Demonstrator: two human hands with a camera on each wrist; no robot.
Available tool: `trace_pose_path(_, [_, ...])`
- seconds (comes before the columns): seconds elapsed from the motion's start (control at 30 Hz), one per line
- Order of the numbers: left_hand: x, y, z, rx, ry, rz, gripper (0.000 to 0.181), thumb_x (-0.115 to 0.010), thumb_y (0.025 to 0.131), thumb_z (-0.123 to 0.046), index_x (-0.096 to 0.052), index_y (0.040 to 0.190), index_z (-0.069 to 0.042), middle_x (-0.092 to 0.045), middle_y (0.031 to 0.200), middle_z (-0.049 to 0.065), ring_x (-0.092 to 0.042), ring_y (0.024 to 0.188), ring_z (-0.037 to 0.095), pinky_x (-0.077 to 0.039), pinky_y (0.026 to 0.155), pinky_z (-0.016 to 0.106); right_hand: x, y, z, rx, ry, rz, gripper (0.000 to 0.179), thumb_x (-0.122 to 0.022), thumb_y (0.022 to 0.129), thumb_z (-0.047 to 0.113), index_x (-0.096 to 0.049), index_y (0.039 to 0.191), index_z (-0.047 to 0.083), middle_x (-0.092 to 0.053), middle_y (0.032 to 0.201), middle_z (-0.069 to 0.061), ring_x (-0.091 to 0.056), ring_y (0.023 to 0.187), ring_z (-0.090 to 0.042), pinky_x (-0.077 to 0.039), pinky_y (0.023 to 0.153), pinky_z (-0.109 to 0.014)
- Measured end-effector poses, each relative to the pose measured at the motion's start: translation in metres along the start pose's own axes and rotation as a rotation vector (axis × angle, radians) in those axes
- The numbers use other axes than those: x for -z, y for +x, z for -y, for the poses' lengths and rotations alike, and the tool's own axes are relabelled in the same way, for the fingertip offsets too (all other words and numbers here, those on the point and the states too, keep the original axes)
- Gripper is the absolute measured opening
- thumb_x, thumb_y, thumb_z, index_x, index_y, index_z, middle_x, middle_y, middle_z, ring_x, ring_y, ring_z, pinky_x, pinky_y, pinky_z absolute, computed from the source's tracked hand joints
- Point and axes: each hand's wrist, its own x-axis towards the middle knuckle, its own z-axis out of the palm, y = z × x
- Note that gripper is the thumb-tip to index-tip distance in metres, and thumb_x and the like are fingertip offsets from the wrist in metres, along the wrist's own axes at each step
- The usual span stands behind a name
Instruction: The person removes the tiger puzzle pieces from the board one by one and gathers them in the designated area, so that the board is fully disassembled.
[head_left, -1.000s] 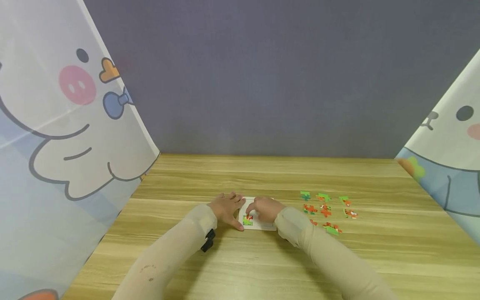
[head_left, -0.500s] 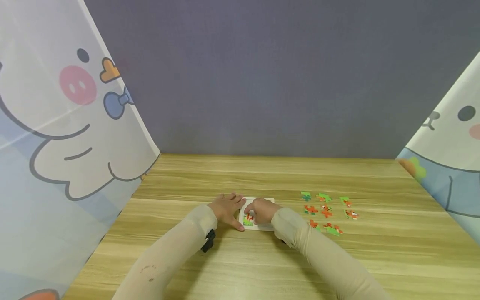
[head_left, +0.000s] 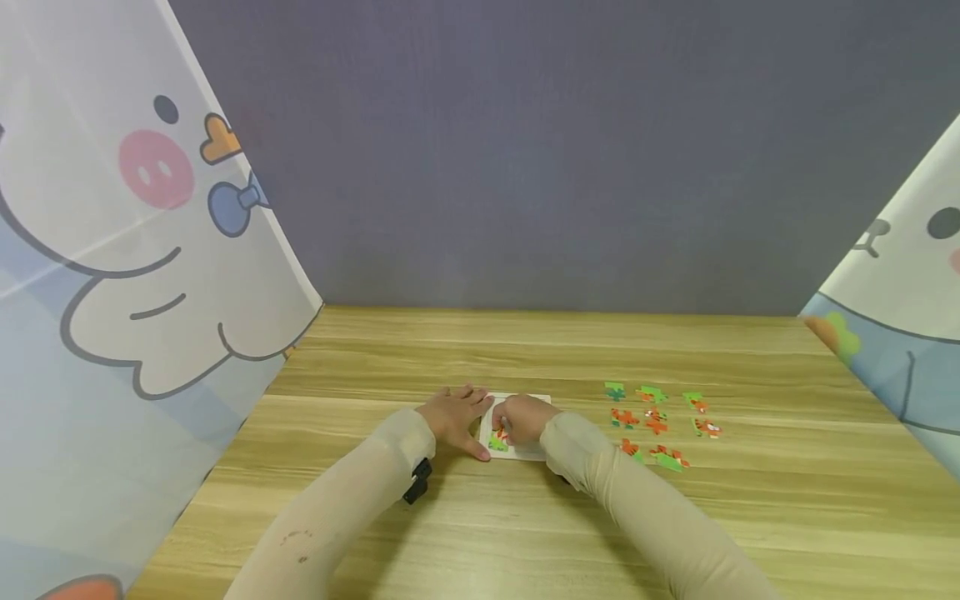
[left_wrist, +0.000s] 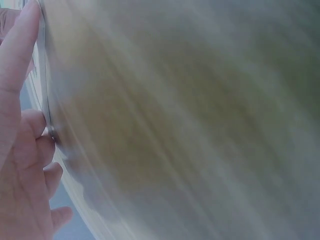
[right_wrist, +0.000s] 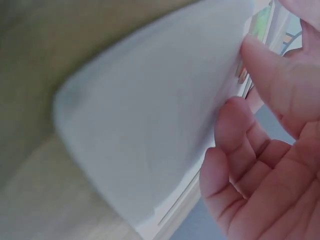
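Observation:
A shallow white puzzle tray (head_left: 527, 452) lies on the table. My left hand (head_left: 453, 419) is spread flat at its left side, with thumb and fingertips on the rim; the left wrist view shows that hand (left_wrist: 22, 150) along the tray's edge. Over the tray, my right hand (head_left: 527, 418) has its index finger bent down and its thumb close by, pinching a red-orange puzzle piece (head_left: 502, 434). Below that lies a green piece (head_left: 498, 446) in the tray's lower left corner. In the right wrist view, the other fingers (right_wrist: 232, 125) are loosely curled above the white tray floor.
Several loose orange and green puzzle pieces (head_left: 655, 422) lie spread in rows to the right of the tray. A grey panel (head_left: 555, 167) rises behind the wooden table (head_left: 465, 533). Cartoon-printed curtains (head_left: 150, 250) hang on both sides.
My right hand has shifted slightly left, its index finger and thumb drawing together at the red-orange piece. My left hand stays in place on the tray.

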Motion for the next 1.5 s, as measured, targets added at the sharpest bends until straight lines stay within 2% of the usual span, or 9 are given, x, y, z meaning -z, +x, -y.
trace_pose_path(0.17, [-0.0008, 0.0011, -0.0005, 0.004, 0.008, 0.005, 0.1, -0.067, 0.083, -0.066, -0.024, 0.16, -0.02, -0.018, 0.166, -0.001, -0.015, 0.153, 0.022, -0.017, 0.121, 0.05, 0.0006, 0.0011, -0.0001, 0.032, 0.001, 0.033, 0.014, -0.076, 0.082, -0.007, -0.07, 0.09, 0.003, -0.067, 0.088, -0.004, -0.053, 0.073, -0.011, -0.053, 0.078, -0.031])
trace_pose_path(0.37, [0.0011, 0.0005, -0.0014, 0.015, 0.012, 0.014, 0.1, -0.067, 0.083, -0.066, -0.023, 0.16, -0.02, -0.017, 0.166, -0.002, -0.014, 0.153, 0.021, -0.016, 0.122, 0.049, 0.0019, 0.0007, 0.0012, 0.028, 0.021, 0.066, 0.012, -0.074, 0.085, -0.005, -0.069, 0.093, 0.002, -0.059, 0.088, -0.004, -0.046, 0.073, -0.01, -0.05, 0.076, -0.029])
trace_pose_path(0.53, [0.0019, 0.0003, -0.0015, 0.014, 0.017, 0.021, 0.1, -0.066, 0.083, -0.067, -0.022, 0.16, -0.02, -0.016, 0.166, -0.002, -0.014, 0.153, 0.021, -0.016, 0.122, 0.049, 0.0021, 0.001, 0.0015, 0.013, -0.003, 0.091, 0.013, -0.075, 0.086, -0.001, -0.068, 0.096, 0.003, -0.057, 0.087, -0.001, -0.046, 0.075, -0.01, -0.048, 0.076, -0.028])
trace_pose_path(0.83, [0.003, 0.0002, -0.0012, 0.006, 0.022, 0.014, 0.1, -0.066, 0.083, -0.067, -0.023, 0.16, -0.02, -0.017, 0.166, -0.002, -0.015, 0.153, 0.022, -0.017, 0.121, 0.05, 0.0012, -0.0001, 0.0024, 0.023, 0.034, 0.073, 0.012, -0.069, 0.086, -0.007, -0.069, 0.096, 0.001, -0.067, 0.089, -0.006, -0.053, 0.074, -0.011, -0.052, 0.078, -0.03])
trace_pose_path(1.0, [0.0021, -0.0001, -0.0015, 0.006, 0.029, 0.015, 0.1, -0.066, 0.083, -0.067, -0.023, 0.16, -0.02, -0.018, 0.166, -0.001, -0.015, 0.153, 0.022, -0.017, 0.121, 0.05, -0.0009, -0.0016, 0.0033, 0.003, 0.044, 0.067, 0.016, -0.075, 0.084, -0.004, -0.069, 0.098, 0.001, -0.067, 0.089, -0.004, -0.058, 0.081, -0.014, -0.053, 0.082, -0.034])
trace_pose_path(1.37, [0.0012, -0.0017, -0.003, 0.002, 0.031, 0.008, 0.101, -0.067, 0.082, -0.067, -0.025, 0.16, -0.02, -0.018, 0.166, -0.001, -0.016, 0.152, 0.022, -0.018, 0.121, 0.05, -0.0022, -0.0081, 0.0029, 0.008, 0.124, 0.026, 0.019, -0.072, 0.083, -0.007, -0.065, 0.097, 0.002, -0.063, 0.085, -0.002, -0.054, 0.078, -0.012, -0.051, 0.078, -0.033])
trace_pose_path(1.5, [0.0008, -0.001, -0.0034, 0.001, 0.032, 0.003, 0.101, -0.068, 0.082, -0.067, -0.025, 0.16, -0.019, -0.019, 0.166, 0.001, -0.016, 0.152, 0.023, -0.018, 0.121, 0.05, -0.0054, -0.0081, -0.0007, 0.001, 0.162, 0.004, 0.024, -0.07, 0.084, -0.007, -0.064, 0.105, 0.002, -0.06, 0.084, -0.002, -0.052, 0.076, -0.013, -0.049, 0.075, -0.033])
